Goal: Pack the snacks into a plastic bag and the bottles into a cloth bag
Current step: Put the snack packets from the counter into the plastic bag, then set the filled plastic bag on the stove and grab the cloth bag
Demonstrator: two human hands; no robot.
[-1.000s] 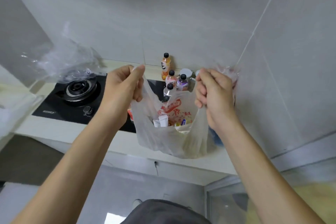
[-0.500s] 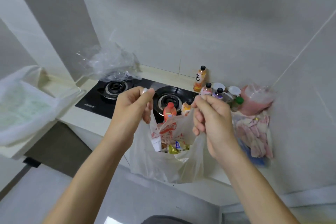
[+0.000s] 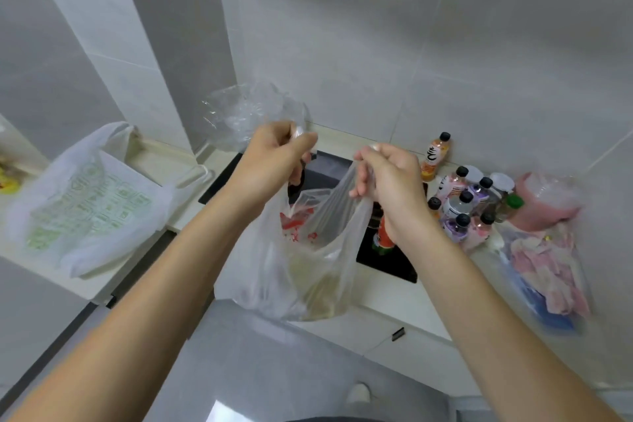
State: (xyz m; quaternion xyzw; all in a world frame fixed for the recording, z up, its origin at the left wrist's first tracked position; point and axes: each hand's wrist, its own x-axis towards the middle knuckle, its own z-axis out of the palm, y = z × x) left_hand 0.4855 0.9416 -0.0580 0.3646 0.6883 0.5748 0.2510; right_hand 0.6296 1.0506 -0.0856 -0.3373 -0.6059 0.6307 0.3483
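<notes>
**Both handles gripped, the bag hangs before the stove**

On the left counter we see a white bag with green print point(image 3: 85, 205) lying slumped. Beyond it, a crumpled clear plastic sheet point(image 3: 246, 113) sits at the back corner beside the black gas hob point(image 3: 387, 264). Our left hand point(image 3: 270, 164) pinches one handle of the translucent plastic bag point(image 3: 294, 271), fingers curled tight on the film; our right hand point(image 3: 390, 178) clamps the other handle the same way. The bag hangs between them in front of the counter edge, with snack packets blurred inside. To the right, a cluster of black-capped bottles point(image 3: 462, 209) stands on the counter by the wall, one orange bottle point(image 3: 435, 158) apart behind them. Farther right lies a pink bundle point(image 3: 548, 202).
</notes>
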